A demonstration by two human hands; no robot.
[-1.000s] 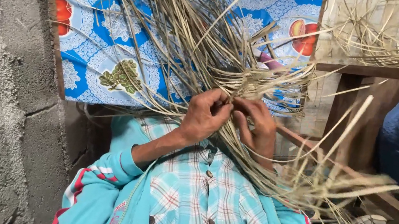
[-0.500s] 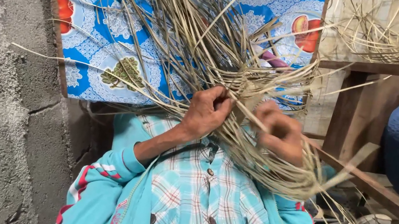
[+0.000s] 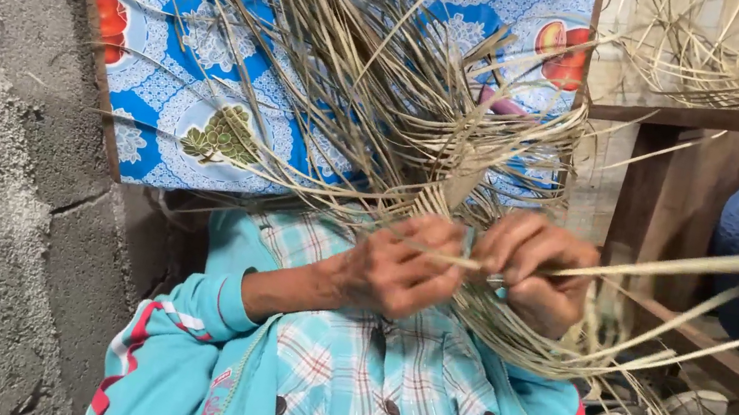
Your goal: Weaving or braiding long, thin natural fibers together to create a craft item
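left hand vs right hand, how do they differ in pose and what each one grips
The left hand lies knuckles-up, fingers curled over the woven strips. The right hand sits further right, pinching one long strip that runs out to the right. Both press against the same bundle of dry straw-coloured strips, above the plaid shirt.

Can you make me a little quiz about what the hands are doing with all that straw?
1. True or false: both hands touch the dry straw strips.
2. Which hand pinches the long strip that runs off to the right? A) left hand B) right hand
3. What colour is the patterned cloth behind the straw?

Key
1. True.
2. B. The right hand's grip is closed on that strip.
3. Blue and white, with pictures of fruit.
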